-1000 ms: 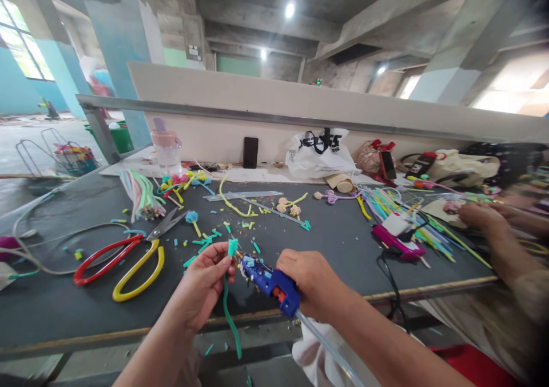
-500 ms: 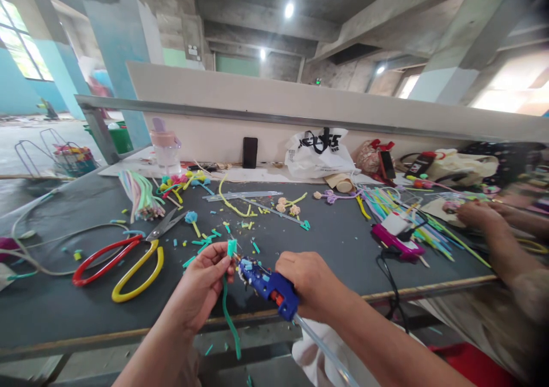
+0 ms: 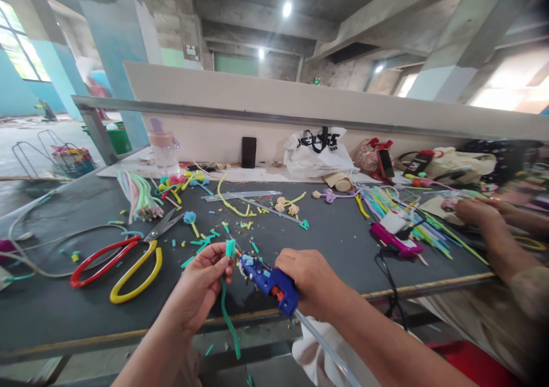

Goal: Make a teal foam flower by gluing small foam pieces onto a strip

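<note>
Between the fingertips of my left hand is a green pipe cleaner, its folded top sticking up and its long tail hanging past the table edge. My right hand is wrapped round a blue hot glue gun speckled with scraps. The gun's nozzle points left, close by the folded green top; whether they touch I cannot tell. A clear glue stick comes out of its back end. Left of my hands lie large scissors with one red and one yellow handle, blades apart.
Cut green pieces lie beyond my left hand. A bundle of pastel pipe cleaners, a bottle, a phone and a white bag stand farther back. Right are a magenta power strip and a co-worker's hands.
The glue gun's nozzle has shifted slightly away from the folded green top. Both hands otherwise keep their hold, and the whole view has slid a little.
</note>
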Action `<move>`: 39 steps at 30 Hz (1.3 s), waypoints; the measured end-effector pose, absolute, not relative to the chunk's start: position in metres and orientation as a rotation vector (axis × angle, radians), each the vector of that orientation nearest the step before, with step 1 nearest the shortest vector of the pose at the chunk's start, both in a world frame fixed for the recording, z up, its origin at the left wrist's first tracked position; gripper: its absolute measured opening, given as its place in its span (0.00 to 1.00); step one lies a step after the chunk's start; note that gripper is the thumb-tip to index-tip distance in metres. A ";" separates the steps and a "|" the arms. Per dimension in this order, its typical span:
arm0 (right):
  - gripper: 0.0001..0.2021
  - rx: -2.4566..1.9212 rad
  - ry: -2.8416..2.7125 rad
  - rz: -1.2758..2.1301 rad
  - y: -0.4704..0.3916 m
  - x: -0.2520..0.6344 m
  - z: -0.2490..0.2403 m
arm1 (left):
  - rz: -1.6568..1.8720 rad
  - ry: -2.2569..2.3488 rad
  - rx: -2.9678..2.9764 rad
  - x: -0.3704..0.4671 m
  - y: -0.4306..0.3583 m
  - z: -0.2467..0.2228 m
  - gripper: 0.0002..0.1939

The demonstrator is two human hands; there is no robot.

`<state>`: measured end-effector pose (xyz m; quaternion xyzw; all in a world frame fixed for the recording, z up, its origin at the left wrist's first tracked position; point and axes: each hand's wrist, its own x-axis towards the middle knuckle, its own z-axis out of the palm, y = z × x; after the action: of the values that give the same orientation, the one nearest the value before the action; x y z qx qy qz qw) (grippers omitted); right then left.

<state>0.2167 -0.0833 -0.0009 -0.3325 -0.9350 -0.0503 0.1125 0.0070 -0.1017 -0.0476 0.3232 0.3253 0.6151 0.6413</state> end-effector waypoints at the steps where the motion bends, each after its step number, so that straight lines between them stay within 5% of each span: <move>1: 0.10 -0.973 -2.744 -0.141 -0.083 0.217 -0.002 | 1.401 0.743 0.731 0.007 -0.102 -0.048 0.09; 11: 0.08 -1.066 -2.779 -0.148 -0.079 0.225 0.005 | 1.386 0.698 0.622 0.004 -0.103 -0.046 0.09; 18: 0.06 -1.692 -2.568 -0.284 -0.046 0.250 0.003 | 1.363 0.686 0.608 0.003 -0.101 -0.047 0.09; 29: 0.29 -1.888 -2.509 -0.149 -0.017 0.276 0.006 | 1.338 0.689 0.619 0.003 -0.104 -0.050 0.10; 39: 0.05 -1.540 -2.536 0.035 -0.025 0.171 -0.016 | 1.310 0.718 0.652 0.005 -0.103 -0.048 0.11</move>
<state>0.1710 -0.0249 -0.0160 -0.5171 -0.8514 0.0119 0.0871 0.0054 -0.1028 -0.0479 0.2909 0.3207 0.5850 0.6858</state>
